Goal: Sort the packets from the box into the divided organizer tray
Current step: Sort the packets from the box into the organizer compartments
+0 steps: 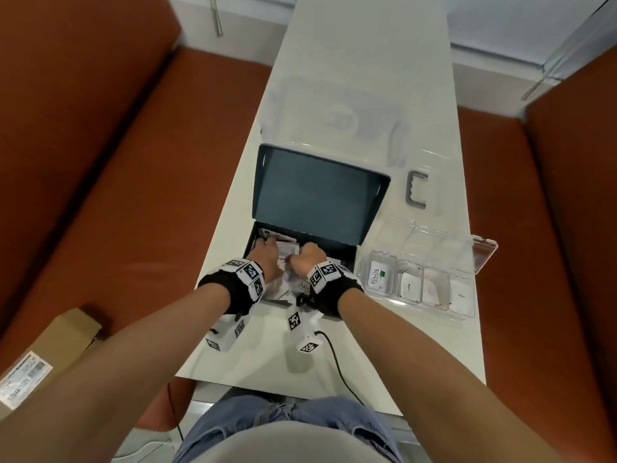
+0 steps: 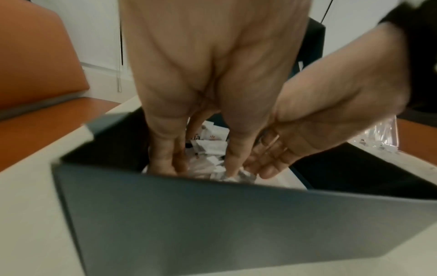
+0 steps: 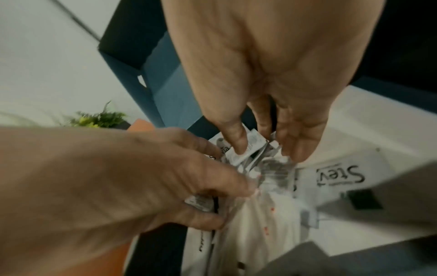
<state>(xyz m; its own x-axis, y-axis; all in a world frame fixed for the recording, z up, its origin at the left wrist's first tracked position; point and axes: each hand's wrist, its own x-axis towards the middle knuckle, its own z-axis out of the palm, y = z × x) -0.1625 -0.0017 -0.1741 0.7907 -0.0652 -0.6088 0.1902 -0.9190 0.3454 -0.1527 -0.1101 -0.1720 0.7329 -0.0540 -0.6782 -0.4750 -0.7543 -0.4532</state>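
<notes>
A dark box (image 1: pixel 320 195) stands on the white table with its lid tilted up, and loose white packets (image 1: pixel 287 248) fill it. Both hands are inside it. My left hand (image 1: pixel 267 255) reaches down among the packets (image 2: pixel 208 147), and in the right wrist view its curled fingers (image 3: pixel 212 196) hold a packet (image 3: pixel 198 202). My right hand (image 3: pixel 264 149) pinches a small bunch of packets (image 3: pixel 253 142) between thumb and fingers. The clear divided organizer tray (image 1: pixel 467 315) lies right of the box; its near compartments hold packets, one marked Stevia (image 1: pixel 379 275).
A grey handle (image 1: pixel 417 188) and clear plastic (image 1: pixel 340 115) lie on the table (image 1: pixel 334 61) beyond the box. Orange benches (image 1: pixel 100 162) flank the table. A cardboard box (image 1: pixel 50 355) sits on the left bench. A black cable (image 1: pixel 337 359) runs off the near edge.
</notes>
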